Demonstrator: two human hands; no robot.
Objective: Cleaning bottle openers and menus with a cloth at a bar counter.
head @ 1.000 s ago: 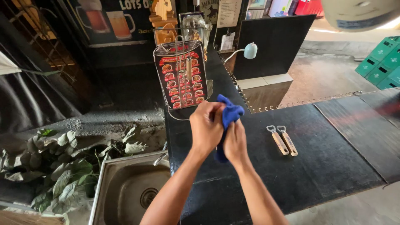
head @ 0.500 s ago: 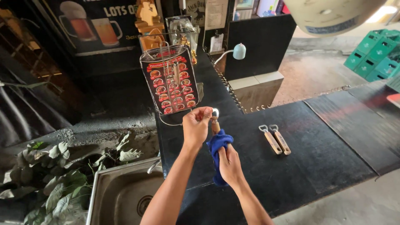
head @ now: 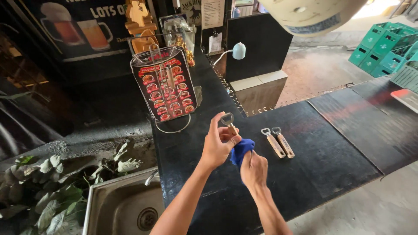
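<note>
Bar, black counter (head: 331, 130), beer poster (head: 74, 30), crates (head: 383, 48)

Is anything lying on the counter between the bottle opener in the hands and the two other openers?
Nothing visible does. The left hand holds the bottle opener, the right hand the blue cloth. The dark counter is bare up to the two openers.

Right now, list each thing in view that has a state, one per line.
Left hand: closed on the opener.
Right hand: gripping the cloth.
Opener: held upright, metal head up, handle partly in the cloth.
Cloth: blue, bunched around the opener's handle.
Two spare openers: lying flat, side by side on the counter.
Menu stand: upright on the counter.
Sink: no water seen running.
</note>
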